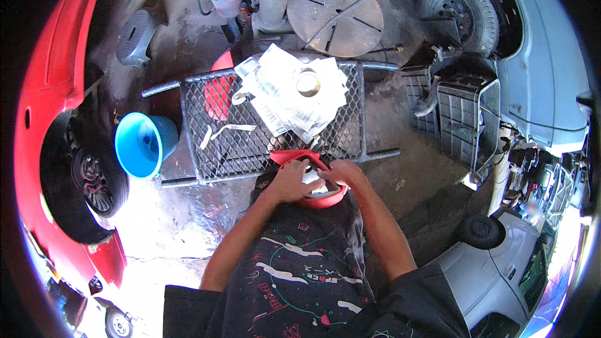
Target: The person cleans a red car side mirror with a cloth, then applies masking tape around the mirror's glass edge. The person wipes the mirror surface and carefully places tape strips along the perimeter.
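Note:
Close to my body, at the near edge of a black mesh stand, I hold a red hollow shell (325, 201) that looks like a car mirror housing. My left hand (294, 183) is on its left side, with the fingers curled over the opening beside something whitish. My right hand (345, 174) grips the right rim, its fingertips partly hidden. Just beyond the hands, newspaper sheets (273, 87) lie in a loose pile on the mesh stand (241, 158). A roll of tape (307, 82) rests on the sheets. Pale torn strips (233, 128) lie to their left.
A blue bucket (145, 145) stands left of the mesh stand. Red car bodywork (56, 69) rises at the far left, with a wheel below. Beyond the stand are a slotted round metal plate (335, 9) and a stool (138, 36). Dark crates (468, 119) stand at the right.

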`<state>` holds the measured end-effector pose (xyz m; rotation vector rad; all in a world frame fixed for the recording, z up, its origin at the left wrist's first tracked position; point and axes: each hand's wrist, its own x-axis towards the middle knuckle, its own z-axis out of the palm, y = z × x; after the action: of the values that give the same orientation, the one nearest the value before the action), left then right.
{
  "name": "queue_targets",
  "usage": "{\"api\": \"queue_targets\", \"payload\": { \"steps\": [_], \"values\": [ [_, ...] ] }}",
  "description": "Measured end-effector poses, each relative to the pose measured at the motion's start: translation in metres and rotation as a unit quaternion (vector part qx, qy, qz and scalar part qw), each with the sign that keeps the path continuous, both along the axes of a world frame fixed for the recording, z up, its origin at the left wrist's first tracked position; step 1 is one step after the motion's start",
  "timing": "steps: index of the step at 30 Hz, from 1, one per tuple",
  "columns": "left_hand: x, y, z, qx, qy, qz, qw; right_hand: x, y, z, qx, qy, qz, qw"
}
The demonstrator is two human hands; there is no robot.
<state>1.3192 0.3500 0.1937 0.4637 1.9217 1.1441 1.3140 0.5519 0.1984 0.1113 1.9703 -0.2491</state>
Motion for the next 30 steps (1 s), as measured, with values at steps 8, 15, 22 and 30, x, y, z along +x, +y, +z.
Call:
{"api": "queue_targets", "payload": {
  "steps": [8,15,22,30],
  "values": [
    [0.027,0.025,0.025,-0.142,0.012,-0.143,0.979,-0.070,0.072,-0.069,-0.104,-0.149,-0.150,0.972],
    [0.049,0.027,0.025,-0.159,0.084,-0.122,0.976,-0.131,0.004,-0.146,-0.103,0.426,-0.007,0.899],
    [0.065,0.029,0.023,-0.136,0.071,-0.060,0.986,-0.145,-0.049,-0.183,0.063,0.389,0.046,0.918],
    [0.058,0.024,0.024,-0.127,0.031,-0.016,0.991,-0.134,-0.005,-0.127,-0.200,0.448,-0.218,0.843]
  ]
}}
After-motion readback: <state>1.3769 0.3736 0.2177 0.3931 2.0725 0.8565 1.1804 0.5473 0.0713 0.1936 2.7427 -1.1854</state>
